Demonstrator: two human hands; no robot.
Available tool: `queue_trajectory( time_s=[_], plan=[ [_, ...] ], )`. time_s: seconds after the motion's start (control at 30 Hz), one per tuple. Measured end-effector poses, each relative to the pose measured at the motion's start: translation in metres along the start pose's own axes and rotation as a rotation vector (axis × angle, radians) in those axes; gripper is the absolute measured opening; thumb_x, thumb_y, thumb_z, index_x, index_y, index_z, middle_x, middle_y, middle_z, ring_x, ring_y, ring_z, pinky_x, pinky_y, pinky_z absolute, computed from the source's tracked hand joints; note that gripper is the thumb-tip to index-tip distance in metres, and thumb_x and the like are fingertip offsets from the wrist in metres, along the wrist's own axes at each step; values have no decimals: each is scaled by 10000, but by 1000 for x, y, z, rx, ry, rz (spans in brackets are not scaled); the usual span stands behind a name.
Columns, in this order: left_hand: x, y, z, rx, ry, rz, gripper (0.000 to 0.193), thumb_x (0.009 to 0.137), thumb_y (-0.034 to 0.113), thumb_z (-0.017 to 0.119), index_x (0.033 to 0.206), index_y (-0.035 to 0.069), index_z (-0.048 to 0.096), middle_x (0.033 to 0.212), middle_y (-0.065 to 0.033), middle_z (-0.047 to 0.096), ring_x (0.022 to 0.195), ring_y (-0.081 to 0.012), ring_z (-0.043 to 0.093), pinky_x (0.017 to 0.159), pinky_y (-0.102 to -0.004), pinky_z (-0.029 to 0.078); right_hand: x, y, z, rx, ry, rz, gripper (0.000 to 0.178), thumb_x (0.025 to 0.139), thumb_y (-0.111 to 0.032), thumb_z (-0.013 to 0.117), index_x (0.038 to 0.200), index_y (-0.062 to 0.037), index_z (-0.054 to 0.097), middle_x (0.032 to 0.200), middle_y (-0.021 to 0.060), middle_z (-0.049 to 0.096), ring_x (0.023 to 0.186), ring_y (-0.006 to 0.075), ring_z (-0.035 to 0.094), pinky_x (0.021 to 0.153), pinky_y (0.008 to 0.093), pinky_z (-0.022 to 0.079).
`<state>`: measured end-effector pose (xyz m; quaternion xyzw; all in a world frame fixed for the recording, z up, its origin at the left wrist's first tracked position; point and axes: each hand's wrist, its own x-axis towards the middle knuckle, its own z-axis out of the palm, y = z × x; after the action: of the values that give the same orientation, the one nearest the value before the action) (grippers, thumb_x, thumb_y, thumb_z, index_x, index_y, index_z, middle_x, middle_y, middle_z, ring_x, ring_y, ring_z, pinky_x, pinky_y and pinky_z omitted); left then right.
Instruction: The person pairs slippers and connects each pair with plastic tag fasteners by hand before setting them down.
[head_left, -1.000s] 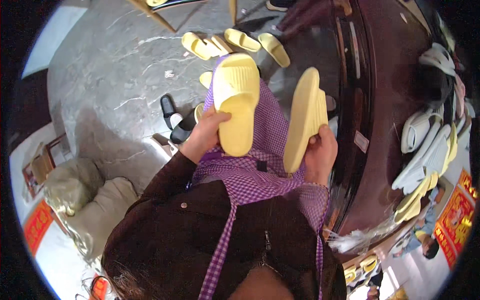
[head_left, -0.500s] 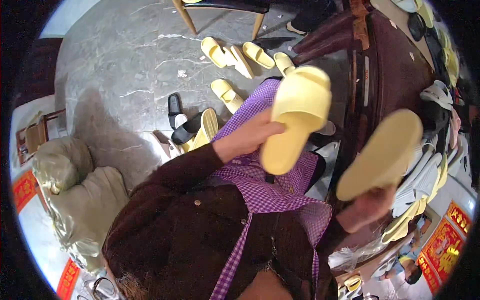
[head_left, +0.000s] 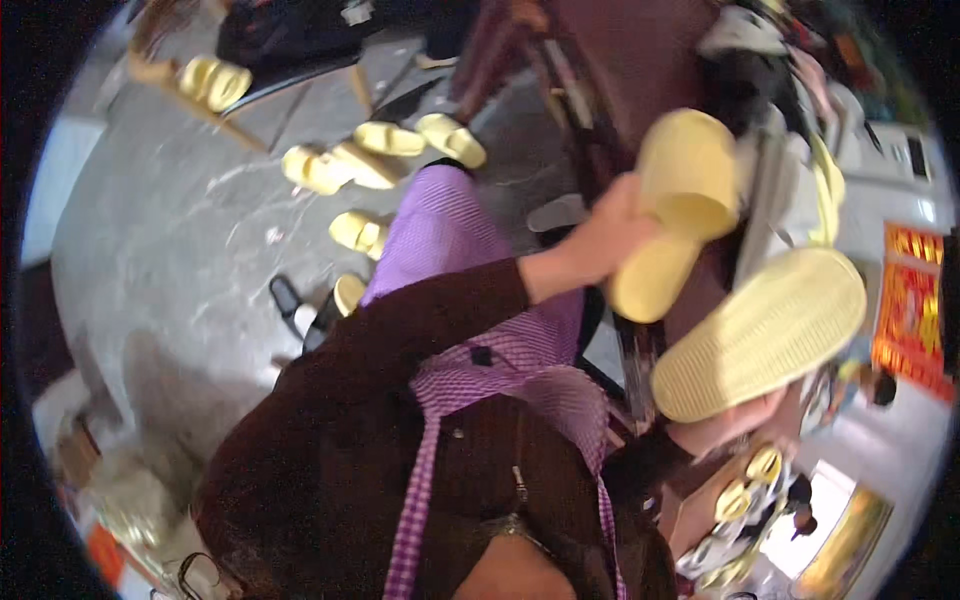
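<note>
One yellow slipper (head_left: 690, 165), gripped in the left hand (head_left: 605, 240), and a second slipper (head_left: 760, 335), sole showing, held in the right hand (head_left: 738, 420), have been shifted rightward from the purple apron (head_left: 445, 220) toward the dark red table (head_left: 635, 70), apparently in transfer.

Pale yellow slippers (head_left: 760, 335), purple-and-white checked apron (head_left: 445, 225), dark brown jacket (head_left: 330, 430), grey veined floor (head_left: 170, 200)

Grey marbled floor (head_left: 180, 235), yellow slippers (head_left: 390, 139) and black slipper (head_left: 285, 295) on it, dark red table (head_left: 630, 60) bearing white slippers (head_left: 791, 190).
</note>
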<state>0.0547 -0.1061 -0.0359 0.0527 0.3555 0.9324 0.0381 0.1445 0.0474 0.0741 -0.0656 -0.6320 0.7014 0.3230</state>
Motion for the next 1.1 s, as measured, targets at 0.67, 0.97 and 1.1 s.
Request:
queue_trajectory(
  time_s=[0.67,0.97,1.1],
  plan=[
    [115,27,-24,901,76,291,392,831,124,558,1167,-48,452,1156,-172,518,1016,-241,545,833,-326,453,33,31,-39,615,-126,456,379,918,-198,411,1219,24,476,1213,199,525,1091,311,538,938,465,439],
    [41,61,-164,1041,471,423,421,818,172,573,1165,-43,470,1174,-233,488,1051,-351,517,885,-381,424,23,88,53,676,-191,943,380,921,-170,394,1228,42,461,1222,197,519,1069,334,548,915,461,461],
    [-40,47,-279,1123,700,102,374,829,139,536,1162,-23,486,1082,-214,560,916,-310,599,785,-343,482,7,135,112,646,-306,1190,305,931,-189,427,1115,29,534,1090,167,597,968,263,600,873,407,486]
  ],
)
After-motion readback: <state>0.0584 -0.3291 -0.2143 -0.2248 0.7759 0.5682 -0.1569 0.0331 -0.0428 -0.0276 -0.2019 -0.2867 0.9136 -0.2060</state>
